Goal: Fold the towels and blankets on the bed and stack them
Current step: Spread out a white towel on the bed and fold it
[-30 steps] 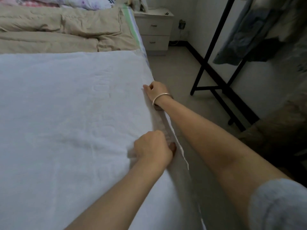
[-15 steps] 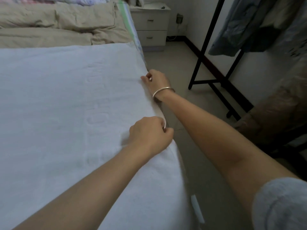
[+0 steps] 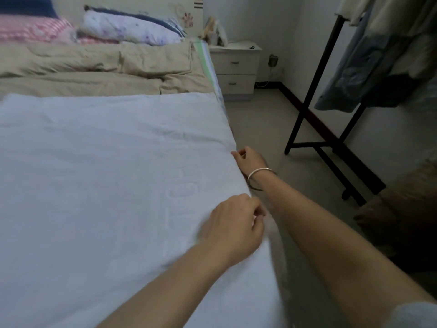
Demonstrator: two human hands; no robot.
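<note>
A large white towel (image 3: pixel 106 185) lies spread flat over the near part of the bed, its right edge running along the bed's side. My right hand (image 3: pixel 250 160), with a silver bracelet on its wrist, pinches that edge farther away. Nearer to me, my left hand (image 3: pixel 236 223) has its fingers curled on the same edge and appears to pinch a bit of the fabric; it is blurred. The two hands are about a forearm's length apart along the edge.
A folded beige quilt (image 3: pixel 99 67) lies across the bed beyond the towel, with pillows (image 3: pixel 132 29) behind it. A white nightstand (image 3: pixel 236 67) stands by the bed's head. A black clothes rack (image 3: pixel 314 95) with hanging clothes and a brown bundle (image 3: pixel 402 209) flank the floor strip.
The view has tilted up, so the pillows and headboard now show. Both hands stay at the towel's right edge, and the left hand is blurred with motion.
</note>
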